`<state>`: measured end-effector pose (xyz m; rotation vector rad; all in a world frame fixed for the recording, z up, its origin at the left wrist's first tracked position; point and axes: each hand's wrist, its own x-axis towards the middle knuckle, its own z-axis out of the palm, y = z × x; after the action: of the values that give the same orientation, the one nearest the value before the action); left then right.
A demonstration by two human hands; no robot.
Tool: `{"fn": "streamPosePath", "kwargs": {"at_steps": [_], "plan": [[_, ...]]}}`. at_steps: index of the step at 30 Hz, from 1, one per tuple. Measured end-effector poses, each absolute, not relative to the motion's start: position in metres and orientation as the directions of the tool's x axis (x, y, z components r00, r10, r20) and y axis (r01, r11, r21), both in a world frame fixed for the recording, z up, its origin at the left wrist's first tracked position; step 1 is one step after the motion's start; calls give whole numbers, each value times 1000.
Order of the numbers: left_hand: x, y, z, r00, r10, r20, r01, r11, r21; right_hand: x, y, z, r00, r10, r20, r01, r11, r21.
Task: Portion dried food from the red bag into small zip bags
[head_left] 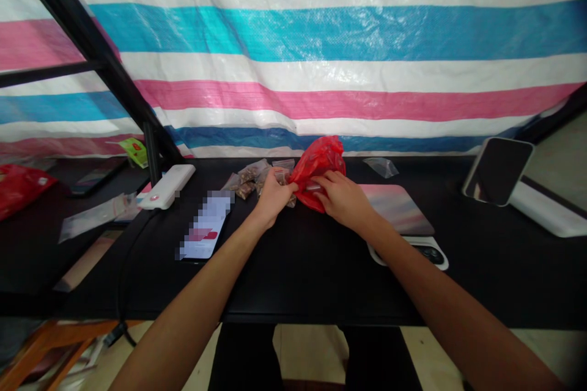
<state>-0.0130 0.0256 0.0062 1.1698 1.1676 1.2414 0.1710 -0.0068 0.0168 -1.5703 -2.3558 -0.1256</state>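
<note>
A crumpled red plastic bag (321, 157) stands near the back of the black table, between my two hands. My left hand (274, 197) pinches the bag's left edge with its fingers closed. On the bag's right side, my right hand (340, 197) has its fingers bent around the red plastic near the opening. Several small clear packets with brown contents (247, 178) lie just left of the bag, some of them partly behind my left hand.
A lit phone (208, 226) and a white power strip (169, 187) with a black cable lie to the left. Right of the bag are a pinkish flat case (398, 209), a white phone case (439, 252), an empty clear bag (382, 166) and a propped phone (499, 171).
</note>
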Motion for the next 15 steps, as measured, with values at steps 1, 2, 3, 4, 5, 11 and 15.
{"fn": "streamPosePath", "kwargs": {"at_steps": [1, 2, 3, 4, 5, 11, 15], "plan": [[-13, 26, 5, 5, 1000, -6, -101, 7, 995, 171, -7, 16, -348, 888, 301, 914, 392, -99], [-13, 27, 5, 18, 1000, -18, -133, 20, 991, 171, -6, 15, -345, 889, 301, 914, 391, -106], [-13, 27, 5, 34, 999, -29, -157, 34, 987, 170, -6, 15, -342, 890, 301, 913, 390, -116], [-13, 27, 5, 52, 998, -42, -177, 50, 983, 170, -6, 14, -340, 892, 299, 911, 391, -129], [-13, 27, 5, 70, 996, -54, -197, 67, 978, 170, -6, 14, -337, 894, 296, 909, 391, -145], [-13, 28, 7, 99, 991, -92, -340, 120, 933, 168, -9, 18, -293, 926, 238, 927, 336, -165], [-14, 32, 2, 69, 996, -55, -296, 73, 952, 166, -12, 23, -249, 946, 208, 946, 284, -158]]}}
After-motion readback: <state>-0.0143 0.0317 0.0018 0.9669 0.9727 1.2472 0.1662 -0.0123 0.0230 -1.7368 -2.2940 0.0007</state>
